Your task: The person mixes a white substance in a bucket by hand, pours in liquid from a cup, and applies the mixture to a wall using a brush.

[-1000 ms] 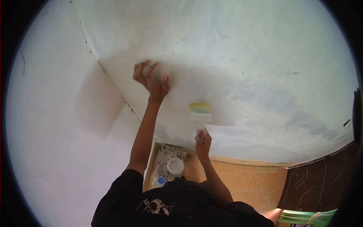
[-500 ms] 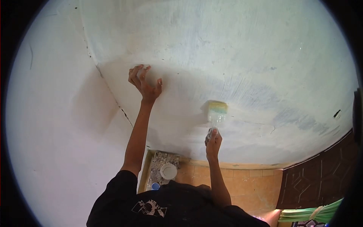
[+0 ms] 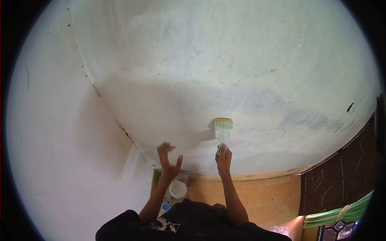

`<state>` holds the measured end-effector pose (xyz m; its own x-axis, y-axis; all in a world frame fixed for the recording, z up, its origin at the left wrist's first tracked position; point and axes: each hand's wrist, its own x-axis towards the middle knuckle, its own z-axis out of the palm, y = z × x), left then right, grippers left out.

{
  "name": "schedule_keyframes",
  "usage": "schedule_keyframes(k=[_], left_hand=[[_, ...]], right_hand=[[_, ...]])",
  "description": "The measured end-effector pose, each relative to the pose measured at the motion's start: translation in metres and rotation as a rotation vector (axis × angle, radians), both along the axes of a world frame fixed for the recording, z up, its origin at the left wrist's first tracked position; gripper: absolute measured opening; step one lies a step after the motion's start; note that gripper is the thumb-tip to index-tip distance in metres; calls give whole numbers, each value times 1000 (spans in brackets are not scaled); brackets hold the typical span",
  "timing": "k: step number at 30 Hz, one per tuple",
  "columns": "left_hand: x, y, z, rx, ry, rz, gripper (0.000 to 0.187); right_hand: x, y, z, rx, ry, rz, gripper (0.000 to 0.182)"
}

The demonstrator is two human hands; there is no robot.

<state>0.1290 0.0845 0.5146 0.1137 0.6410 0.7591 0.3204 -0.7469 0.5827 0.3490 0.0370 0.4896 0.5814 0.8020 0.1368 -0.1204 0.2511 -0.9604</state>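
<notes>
My right hand (image 3: 223, 160) is closed around the handle of a wide paintbrush (image 3: 223, 127). Its yellow and pale green bristles point up, against or very near the whitish, streaked wall (image 3: 257, 68). To the left, my left hand (image 3: 169, 161) is raised with fingers apart and slightly curled, holding nothing. Between that hand and my body, a white round container (image 3: 177, 189) and a small blue one (image 3: 166, 207) stand on the floor below.
A cracked corner line runs down to the left wall (image 3: 52, 132). Orange floor tiles (image 3: 257, 197) lie below. At the right are a dark patterned panel (image 3: 341, 172), a green curtain (image 3: 354, 213) and a small wall fitting (image 3: 351, 108).
My left hand has dropped away from the upper wall toward my body. The brush in my right hand has moved slightly down and left. The view has shifted a little.
</notes>
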Motion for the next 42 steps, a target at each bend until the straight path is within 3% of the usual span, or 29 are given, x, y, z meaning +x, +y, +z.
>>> schedule_keyframes(k=[4,7,10,16,19,23,27,32,36,39,42], left_hand=[[9,-33,-24,-333,-140,-171,44],[21,-34,-11,-262,4,-253,43],[35,-27,-3,-252,62,-308,43],[61,-22,7,-209,91,-374,44],[73,-21,0,-222,86,-362,44],[96,-23,4,-220,100,-377,44],[124,-24,8,-210,69,-371,43],[149,-35,7,-271,28,-328,43],[164,-39,3,-275,23,-288,42],[176,-42,1,-281,27,-276,41],[186,-44,3,-303,1,-260,40]], right_hand=[[22,5,71,175,-83,-110,38],[42,16,129,224,-155,-134,39],[56,24,115,165,-140,-88,41],[36,-19,-4,-44,-52,-78,40],[43,-23,49,75,14,-87,40],[86,-9,120,121,-131,-38,41],[115,1,81,130,-200,-32,42],[100,-36,5,-52,12,62,40],[121,-35,66,147,-58,46,41],[152,-18,119,161,-185,72,44],[168,-8,94,123,-129,119,44]])
